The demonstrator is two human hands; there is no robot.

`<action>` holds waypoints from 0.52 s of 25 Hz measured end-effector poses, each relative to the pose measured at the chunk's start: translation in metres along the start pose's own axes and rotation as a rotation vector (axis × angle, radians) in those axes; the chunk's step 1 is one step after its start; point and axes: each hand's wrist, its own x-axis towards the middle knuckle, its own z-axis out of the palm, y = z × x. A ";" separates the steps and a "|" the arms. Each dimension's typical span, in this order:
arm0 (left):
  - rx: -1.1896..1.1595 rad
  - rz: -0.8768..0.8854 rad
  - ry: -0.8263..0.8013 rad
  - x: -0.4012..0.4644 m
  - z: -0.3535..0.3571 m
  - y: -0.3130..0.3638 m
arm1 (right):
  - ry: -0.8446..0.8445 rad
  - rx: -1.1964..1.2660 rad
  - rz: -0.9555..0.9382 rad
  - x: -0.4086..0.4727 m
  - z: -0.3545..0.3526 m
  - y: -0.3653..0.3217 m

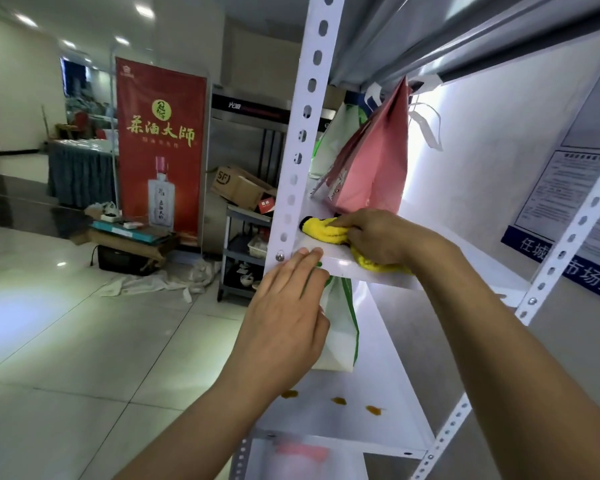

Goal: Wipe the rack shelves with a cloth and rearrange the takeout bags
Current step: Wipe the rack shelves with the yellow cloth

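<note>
My right hand [378, 237] grips a yellow cloth [326, 231] and presses it on a white shelf [378, 270] of the metal rack, near its left front corner. A pink paper bag [374, 161] stands tilted on that shelf just behind the cloth, with a white and green bag [333, 140] behind it. My left hand [284, 317] lies flat with straight fingers against the shelf's front edge, by the rack post [298, 133]. Another white and green bag [342, 327] stands on the shelf below, partly hidden by my left hand.
The lower shelf [378, 375] carries three brown stains [338, 400]. A blurred pink thing [302, 452] lies on the shelf under it. Left of the rack stand a small grey cart [243, 251], cardboard boxes [238, 185] and a red banner [160, 147] on a tiled floor.
</note>
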 end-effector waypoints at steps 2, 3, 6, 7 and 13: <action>-0.010 -0.001 0.006 0.000 -0.001 0.000 | 0.001 0.022 -0.001 -0.001 0.002 -0.006; -0.015 -0.002 0.007 -0.001 0.000 0.000 | 0.013 0.038 -0.018 -0.006 0.005 -0.006; -0.029 -0.009 0.017 0.000 0.002 0.000 | 0.065 0.052 -0.030 -0.034 0.013 -0.004; -0.033 -0.010 0.020 0.001 0.002 0.001 | 0.069 0.047 -0.016 -0.035 0.011 -0.007; -0.098 -0.004 0.078 0.001 0.008 0.001 | 0.108 -0.019 0.050 -0.026 0.018 -0.019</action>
